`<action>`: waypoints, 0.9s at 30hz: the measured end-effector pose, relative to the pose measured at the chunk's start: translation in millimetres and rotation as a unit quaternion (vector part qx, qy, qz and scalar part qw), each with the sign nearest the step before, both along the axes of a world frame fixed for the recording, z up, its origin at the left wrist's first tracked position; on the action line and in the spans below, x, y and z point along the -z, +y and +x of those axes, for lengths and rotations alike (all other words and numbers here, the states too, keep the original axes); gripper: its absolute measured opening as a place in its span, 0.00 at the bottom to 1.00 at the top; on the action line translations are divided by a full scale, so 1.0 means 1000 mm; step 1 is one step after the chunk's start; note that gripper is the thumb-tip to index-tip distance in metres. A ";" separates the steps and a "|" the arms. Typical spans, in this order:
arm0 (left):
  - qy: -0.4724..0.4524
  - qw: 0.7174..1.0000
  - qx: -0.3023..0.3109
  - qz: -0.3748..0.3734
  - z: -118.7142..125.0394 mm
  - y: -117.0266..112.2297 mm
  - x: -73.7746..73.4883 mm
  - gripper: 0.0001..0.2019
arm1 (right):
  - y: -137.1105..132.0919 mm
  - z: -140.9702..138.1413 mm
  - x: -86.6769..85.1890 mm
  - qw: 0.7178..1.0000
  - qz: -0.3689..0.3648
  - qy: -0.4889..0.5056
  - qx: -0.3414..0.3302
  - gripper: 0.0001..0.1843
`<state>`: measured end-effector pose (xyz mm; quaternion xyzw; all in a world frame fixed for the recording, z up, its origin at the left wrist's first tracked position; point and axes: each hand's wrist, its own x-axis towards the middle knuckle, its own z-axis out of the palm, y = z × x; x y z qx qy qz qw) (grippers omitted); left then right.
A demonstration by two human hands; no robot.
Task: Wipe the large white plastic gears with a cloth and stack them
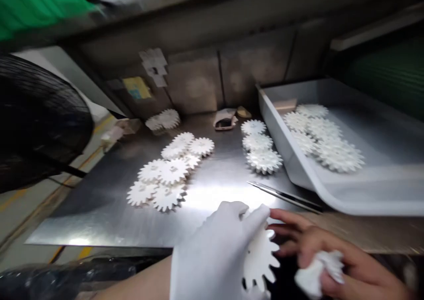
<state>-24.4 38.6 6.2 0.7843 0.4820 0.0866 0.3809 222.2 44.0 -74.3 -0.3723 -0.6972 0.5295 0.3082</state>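
Here, in the head view, the gloved left hand (212, 247) grips a white plastic gear (260, 258) with its fingers closed over the rim, the flat face turned up. The gear sits between the hands, its toothed edge facing the right hand (334, 251), whose spread fingers (288, 218) reach just beside it while the palm side closes on a crumpled white cloth (318, 273). Beyond, more gears (168, 172) lie on a steel sheet (82, 229), with tweezers (285, 196) near a grey tray (380, 200).

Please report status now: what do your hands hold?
Gloved left hand holding white plastic gear. Bare right hand clutching white cloth wad, beside gear. Metal tweezers lying ahead on steel table.
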 end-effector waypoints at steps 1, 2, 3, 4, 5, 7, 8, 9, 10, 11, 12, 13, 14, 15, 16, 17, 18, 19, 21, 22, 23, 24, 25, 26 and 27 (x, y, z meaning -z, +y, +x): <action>0.002 0.999 -0.012 -0.036 -0.001 -0.007 0.006 0.41 | -0.003 -0.006 -0.008 0.993 -0.105 -0.003 -0.049 0.10; -0.014 0.996 -0.041 -0.073 -0.002 -0.012 0.012 0.44 | -0.005 -0.011 -0.015 0.984 -0.171 0.010 -0.055 0.10; -0.050 0.989 -0.083 -0.116 -0.004 -0.017 0.018 0.46 | -0.006 -0.015 -0.019 0.975 -0.214 0.030 -0.050 0.08; -0.106 0.971 -0.131 -0.167 -0.006 -0.021 0.023 0.46 | -0.007 -0.018 -0.023 0.967 -0.243 0.056 -0.049 0.07; -0.173 0.943 -0.180 -0.219 -0.008 -0.025 0.028 0.45 | -0.009 -0.019 -0.025 0.962 -0.256 0.080 -0.055 0.05; -0.285 0.872 -0.241 -0.318 -0.011 -0.031 0.035 0.37 | -0.012 -0.018 -0.026 0.957 -0.249 0.112 -0.092 0.04; -0.313 0.843 -0.242 -0.364 -0.013 -0.033 0.038 0.31 | -0.014 -0.017 -0.025 0.958 -0.236 0.116 -0.115 0.05; -0.322 0.826 -0.228 -0.403 -0.013 -0.034 0.040 0.25 | -0.016 -0.015 -0.024 0.960 -0.218 0.116 -0.132 0.06; -0.315 0.821 -0.206 -0.430 -0.013 -0.035 0.042 0.20 | -0.018 -0.013 -0.022 0.963 -0.200 0.116 -0.140 0.08; -0.300 0.823 -0.187 -0.444 -0.013 -0.035 0.043 0.17 | -0.020 -0.011 -0.019 0.966 -0.181 0.119 -0.139 0.09; -0.285 0.829 -0.176 -0.448 -0.012 -0.035 0.043 0.16 | -0.022 -0.010 -0.016 0.971 -0.162 0.123 -0.129 0.09; -0.278 0.834 -0.175 -0.443 -0.011 -0.035 0.042 0.15 | -0.024 -0.009 -0.014 0.976 -0.139 0.129 -0.111 0.10; -0.278 0.836 -0.180 -0.437 -0.010 -0.035 0.041 0.15 | -0.025 -0.008 -0.011 0.981 -0.111 0.134 -0.084 0.11; -0.281 0.833 -0.188 -0.438 -0.008 -0.034 0.040 0.15 | -0.026 -0.007 -0.008 0.986 -0.081 0.134 -0.053 0.11; -0.283 0.825 -0.194 -0.448 -0.007 -0.034 0.039 0.14 | -0.027 -0.006 -0.006 0.990 -0.052 0.127 -0.021 0.11; -0.284 0.813 -0.200 -0.467 -0.007 -0.034 0.038 0.13 | -0.028 -0.005 -0.005 0.993 -0.028 0.115 0.008 0.12; -0.282 0.801 -0.205 -0.486 -0.006 -0.033 0.037 0.12 | -0.029 -0.004 -0.004 0.995 -0.012 0.096 0.030 0.12; -0.278 0.792 -0.213 -0.501 -0.005 -0.033 0.037 0.12 | -0.029 -0.003 -0.004 0.996 -0.005 0.072 0.043 0.13; -0.278 0.784 -0.217 -0.511 -0.004 -0.033 0.038 0.12 | -0.030 -0.002 -0.005 0.999 0.001 0.025 0.047 0.14; -0.286 0.784 -0.212 -0.509 -0.003 -0.033 0.039 0.11 | -0.030 -0.002 -0.006 0.999 0.010 0.015 0.044 0.14; -0.296 0.786 -0.206 -0.502 -0.003 -0.033 0.040 0.10 | -0.029 -0.002 -0.006 0.999 0.026 0.017 0.036 0.14; -0.309 0.788 -0.197 -0.495 -0.002 -0.033 0.041 0.09 | -0.029 -0.002 -0.007 0.998 0.048 0.028 0.026 0.14; -0.321 0.791 -0.187 -0.487 -0.001 -0.033 0.041 0.08 | -0.028 -0.002 -0.007 0.996 0.076 0.044 0.010 0.14; -0.329 0.793 -0.178 -0.481 0.001 -0.032 0.040 0.08 | -0.027 -0.002 -0.008 0.993 0.105 0.059 -0.009 0.15; -0.336 0.795 -0.171 -0.475 0.002 -0.032 0.040 0.08 | -0.027 -0.003 -0.008 0.988 0.132 0.068 -0.031 0.15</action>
